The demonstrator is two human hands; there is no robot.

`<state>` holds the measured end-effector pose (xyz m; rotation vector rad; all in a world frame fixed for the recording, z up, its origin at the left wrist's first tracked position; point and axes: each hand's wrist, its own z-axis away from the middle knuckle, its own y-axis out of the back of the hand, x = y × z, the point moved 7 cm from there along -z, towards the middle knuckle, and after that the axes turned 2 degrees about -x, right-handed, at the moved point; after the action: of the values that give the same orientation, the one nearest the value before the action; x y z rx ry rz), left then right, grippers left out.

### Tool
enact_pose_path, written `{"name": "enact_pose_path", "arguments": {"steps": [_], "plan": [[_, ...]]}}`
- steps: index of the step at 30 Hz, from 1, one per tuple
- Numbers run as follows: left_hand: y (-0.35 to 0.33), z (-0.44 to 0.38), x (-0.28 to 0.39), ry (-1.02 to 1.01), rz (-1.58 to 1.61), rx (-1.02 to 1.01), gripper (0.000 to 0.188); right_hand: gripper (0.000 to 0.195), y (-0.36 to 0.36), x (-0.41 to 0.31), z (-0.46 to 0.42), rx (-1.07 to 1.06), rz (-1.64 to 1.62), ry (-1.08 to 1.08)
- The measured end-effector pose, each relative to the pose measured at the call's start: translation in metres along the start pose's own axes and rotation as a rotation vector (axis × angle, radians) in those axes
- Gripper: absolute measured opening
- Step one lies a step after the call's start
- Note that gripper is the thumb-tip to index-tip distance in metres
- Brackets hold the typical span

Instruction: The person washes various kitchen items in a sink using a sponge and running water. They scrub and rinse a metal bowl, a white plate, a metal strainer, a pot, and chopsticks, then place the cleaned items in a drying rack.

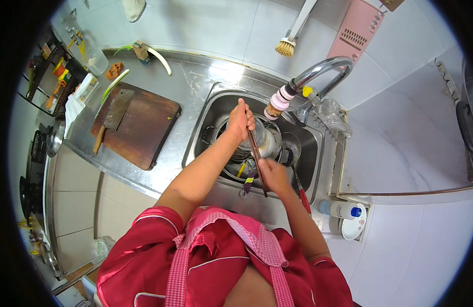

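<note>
Over a steel sink my left hand grips the upper part of a bundle of dark chopsticks. My right hand, somewhat blurred, is on the bundle lower down, its fingers curled around or against it. Beneath both hands the basin holds a pot with glass and pale dishes, a strainer and a red-handled utensil leaning over the sink's front edge. A chrome faucet with a pink and white spout filter arches above the back right of the sink; no water flow can be made out.
On the left counter a cleaver lies on a wooden cutting board, near green onion stalks and a plastic jug. A brush and a pink grater hang behind. A bottle lies front right.
</note>
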<state>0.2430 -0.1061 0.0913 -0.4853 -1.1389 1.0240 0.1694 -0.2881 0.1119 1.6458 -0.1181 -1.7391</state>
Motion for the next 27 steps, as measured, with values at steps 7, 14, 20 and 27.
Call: {"name": "enact_pose_path", "arguments": {"steps": [7,14,20,27], "plan": [[-0.012,-0.01,-0.024,0.091,0.015,0.066,0.038,0.027,0.096,0.002,-0.131,0.62,0.527,0.465],[-0.001,-0.021,-0.032,0.084,-0.051,0.045,0.04,0.032,0.077,0.006,-0.164,0.453,0.715,0.19],[-0.008,-0.026,-0.044,0.114,-0.094,0.014,0.048,0.027,0.075,0.008,-0.163,0.503,0.652,0.29],[-0.016,-0.025,-0.041,0.08,-0.07,0.008,0.047,0.028,0.077,0.01,-0.162,0.476,0.673,0.266]]}}
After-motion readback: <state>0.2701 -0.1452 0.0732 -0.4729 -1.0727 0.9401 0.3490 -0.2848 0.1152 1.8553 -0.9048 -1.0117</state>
